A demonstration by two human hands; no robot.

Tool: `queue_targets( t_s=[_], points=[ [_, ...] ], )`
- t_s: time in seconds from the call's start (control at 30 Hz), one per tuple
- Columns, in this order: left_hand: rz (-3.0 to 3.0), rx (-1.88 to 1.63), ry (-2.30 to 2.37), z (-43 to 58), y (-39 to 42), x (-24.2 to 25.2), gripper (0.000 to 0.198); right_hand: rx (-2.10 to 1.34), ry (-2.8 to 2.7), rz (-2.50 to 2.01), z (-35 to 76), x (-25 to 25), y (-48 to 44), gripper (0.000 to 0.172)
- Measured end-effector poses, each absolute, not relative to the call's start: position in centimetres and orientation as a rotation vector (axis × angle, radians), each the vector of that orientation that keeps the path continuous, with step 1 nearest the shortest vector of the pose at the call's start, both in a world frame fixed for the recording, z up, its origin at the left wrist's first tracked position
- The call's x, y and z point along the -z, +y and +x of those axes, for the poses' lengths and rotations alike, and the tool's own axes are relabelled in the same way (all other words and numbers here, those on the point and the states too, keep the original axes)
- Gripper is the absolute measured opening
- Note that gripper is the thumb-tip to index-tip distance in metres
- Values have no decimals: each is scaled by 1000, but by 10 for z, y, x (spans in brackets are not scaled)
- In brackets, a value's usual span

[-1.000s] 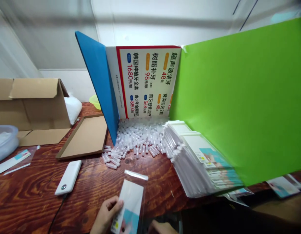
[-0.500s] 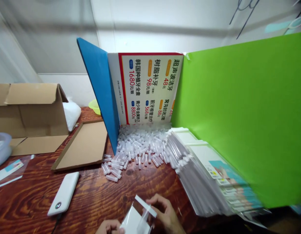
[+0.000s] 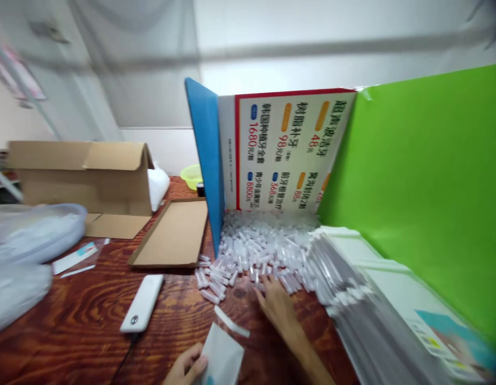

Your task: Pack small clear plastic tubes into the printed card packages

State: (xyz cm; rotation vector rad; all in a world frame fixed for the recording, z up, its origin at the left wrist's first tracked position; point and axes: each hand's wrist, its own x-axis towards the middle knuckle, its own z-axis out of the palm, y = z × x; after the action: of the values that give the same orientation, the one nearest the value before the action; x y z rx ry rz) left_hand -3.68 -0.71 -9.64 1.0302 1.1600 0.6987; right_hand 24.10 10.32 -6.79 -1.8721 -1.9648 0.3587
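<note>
My left hand (image 3: 187,366), at the bottom of the view, is closed on a clear plastic bag with a white card (image 3: 223,350) inside. A narrow white strip (image 3: 231,322) shows just beyond the card; I cannot tell whether it is joined to the bag. My right hand (image 3: 275,299) reaches forward to the near edge of a heap of small clear tubes with white caps (image 3: 256,240). Its fingers are apart and their tips are at the tubes. No tube can be made out between them.
Stacked card-filled bags (image 3: 376,310) lie at the right by a green panel (image 3: 424,187). Blue (image 3: 203,155) and printed (image 3: 288,155) panels border the heap. Leftward are a cardboard tray (image 3: 171,235), a white power bank (image 3: 142,303) with a cable, a cardboard box (image 3: 79,184) and a plastic tub (image 3: 71,235).
My right hand has left the bag's top and moved forward to the tubes. My left hand still holds the bag. The view has turned left, so the surroundings appear shifted right.
</note>
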Motion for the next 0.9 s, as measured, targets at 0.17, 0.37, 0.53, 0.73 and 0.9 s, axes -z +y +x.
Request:
queue_targets(
  t_s=[0.17,0.37,0.53,0.73,0.9],
  points=[
    [930,-938,1006,-37,-13,106,64,-203,-1976,-1935,233,91,116,44],
    [823,-978,1014,-28,-19,114,70,-780,-1701,-1436,251,97,84,29],
    [894,-880,1021,-15,-13,91,69,-1298,-1717,-1126,251,77,53,29],
    [965,-788,1021,-10,-14,84,69,-1285,-1562,-1122,258,70,40,23],
    [1029,-660,1080,-15,-18,96,66,-1366,-1342,-1159,257,65,32,18]
  ],
)
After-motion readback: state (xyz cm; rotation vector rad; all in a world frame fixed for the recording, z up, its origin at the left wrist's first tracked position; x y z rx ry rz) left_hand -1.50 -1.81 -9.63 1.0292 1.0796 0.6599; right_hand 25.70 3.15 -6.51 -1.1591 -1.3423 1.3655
